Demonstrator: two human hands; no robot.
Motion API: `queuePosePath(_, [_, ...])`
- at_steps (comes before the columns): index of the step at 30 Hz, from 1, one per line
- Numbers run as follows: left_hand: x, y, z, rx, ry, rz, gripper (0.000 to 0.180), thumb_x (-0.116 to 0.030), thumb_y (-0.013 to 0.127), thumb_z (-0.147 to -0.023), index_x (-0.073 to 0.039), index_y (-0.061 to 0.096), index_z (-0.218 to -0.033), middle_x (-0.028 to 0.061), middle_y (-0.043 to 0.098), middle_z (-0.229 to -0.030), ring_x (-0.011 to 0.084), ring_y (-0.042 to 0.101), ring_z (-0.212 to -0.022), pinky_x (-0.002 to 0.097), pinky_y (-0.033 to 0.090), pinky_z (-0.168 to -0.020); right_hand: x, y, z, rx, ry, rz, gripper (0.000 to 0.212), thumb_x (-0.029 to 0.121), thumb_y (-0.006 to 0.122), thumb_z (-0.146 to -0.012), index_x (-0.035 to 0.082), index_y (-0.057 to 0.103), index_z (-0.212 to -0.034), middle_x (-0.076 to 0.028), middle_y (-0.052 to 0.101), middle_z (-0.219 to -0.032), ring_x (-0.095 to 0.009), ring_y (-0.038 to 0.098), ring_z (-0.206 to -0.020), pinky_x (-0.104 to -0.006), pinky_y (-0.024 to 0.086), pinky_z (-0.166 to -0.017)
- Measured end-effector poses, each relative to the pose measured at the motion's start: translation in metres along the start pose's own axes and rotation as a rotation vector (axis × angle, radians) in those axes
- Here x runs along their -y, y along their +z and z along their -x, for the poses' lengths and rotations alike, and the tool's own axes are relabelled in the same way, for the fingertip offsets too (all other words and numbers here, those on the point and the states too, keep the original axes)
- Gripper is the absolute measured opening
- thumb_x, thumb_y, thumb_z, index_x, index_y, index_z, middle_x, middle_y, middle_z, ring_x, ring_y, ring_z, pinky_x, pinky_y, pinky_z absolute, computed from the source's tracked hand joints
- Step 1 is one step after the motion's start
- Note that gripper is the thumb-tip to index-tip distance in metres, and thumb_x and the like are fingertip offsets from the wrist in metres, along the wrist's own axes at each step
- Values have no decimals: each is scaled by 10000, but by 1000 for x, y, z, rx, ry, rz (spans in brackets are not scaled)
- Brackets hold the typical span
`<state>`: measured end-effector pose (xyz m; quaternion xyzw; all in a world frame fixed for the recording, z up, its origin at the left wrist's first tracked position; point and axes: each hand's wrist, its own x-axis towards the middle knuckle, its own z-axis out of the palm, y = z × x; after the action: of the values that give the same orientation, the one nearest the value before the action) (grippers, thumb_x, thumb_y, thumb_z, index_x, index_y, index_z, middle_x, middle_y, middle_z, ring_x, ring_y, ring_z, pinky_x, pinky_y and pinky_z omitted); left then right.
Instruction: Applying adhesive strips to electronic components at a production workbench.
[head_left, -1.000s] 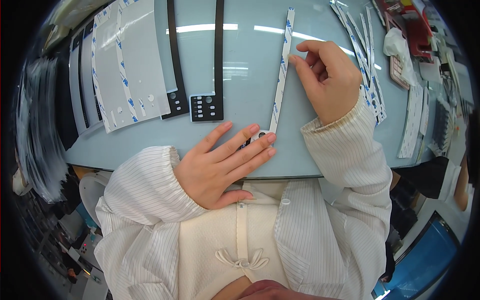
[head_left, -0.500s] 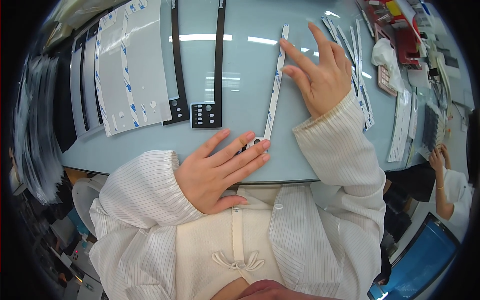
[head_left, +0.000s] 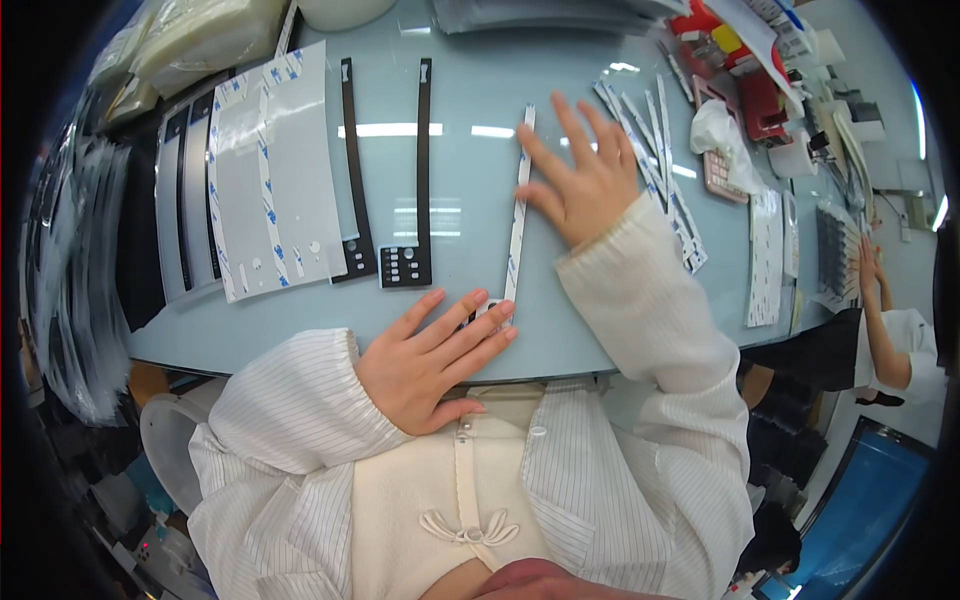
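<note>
A narrow L-shaped piece (head_left: 517, 225) lies on the table, its long arm faced with white, blue-printed backing. Over its wider near end my left hand (head_left: 425, 360) is laid flat, fingers spread, partly hiding that end. My right hand (head_left: 590, 180) is spread near the far end; index finger and thumb tips touch or hover at the strip's edge, and neither grips it. To the left are two black L-shaped panels (head_left: 424, 170) with small windows in their wide ends. Beside them lies a translucent sheet (head_left: 285, 170) bearing white-and-blue adhesive strips.
Loose adhesive strips (head_left: 660, 150) are piled right of my right hand. Beyond them sit a pink calculator (head_left: 722, 178), crumpled tissue (head_left: 722, 130) and red items (head_left: 762, 100). Clear plastic sheets (head_left: 75, 270) hang at the left edge. Another person (head_left: 890, 340) works at far right.
The view has shifted, so the table's contents sit lower and further left, with more of the far side showing. Both hands keep nearly the same places along the strip.
</note>
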<state>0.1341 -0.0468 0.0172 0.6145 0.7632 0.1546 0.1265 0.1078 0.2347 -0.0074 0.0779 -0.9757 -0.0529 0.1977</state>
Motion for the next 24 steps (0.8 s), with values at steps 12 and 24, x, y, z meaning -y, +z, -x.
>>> queuePosePath(12, [2, -1, 2, -107, 47, 105, 779, -445, 680, -843, -59, 422, -1468, 154, 357, -1558, 323, 335, -1450, 520, 248, -1166, 47, -70, 66, 241, -138, -434, 525, 341, 658, -868, 82, 597, -1320, -148, 496, -1460, -378, 427, -1355, -543, 303, -1080])
queuePosePath(24, [37, -71, 47, -637, -273, -19, 271, -78, 700, -796, -5, 694, -1057, 173, 677, -1150, 334, 642, -1103, 527, 374, -1083, 90, -74, 89, 132, -249, -699, 550, 262, 789, -756, -64, 631, -1170, -207, 594, -1312, -376, 562, -1232, -471, 474, -1002])
